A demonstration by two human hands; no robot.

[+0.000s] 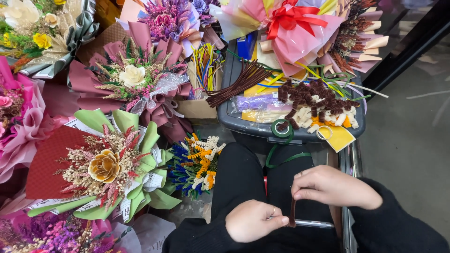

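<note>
Both hands meet low in the frame, just right of centre, over a lap in black clothing. Left hand (253,220), with a ring on one finger, is curled closed around a thin silver rod (315,224) that sticks out sideways to the right. Right hand (333,186) sits just above and to the right, fingers bent, pinching the top of a brown pipe cleaner (292,213). This fuzzy brown strand runs down between the two hands and ends at the rod, touching the left fingertips.

Above the hands, in the centre right of the frame, a grey plastic bin (243,122) carries craft supplies on its lid: a roll of green floral tape (282,128) at the near edge with its loose end trailing down toward the lap, a heap of coiled brown, cream and orange pipe-cleaner curls (315,105), and a bundle of straight brown pipe cleaners (240,82) lying diagonally.

Left of the lap stands a small bunch of curled orange, white and blue stems (199,161). Further left is a bouquet in green and dark red paper (105,166) with a tan rose at its middle. Above it, upper left, a bouquet in mauve paper (131,75) holds a cream rose. Along the top edge, a pink-wrapped bouquet carries a red ribbon bow (288,18).
</note>
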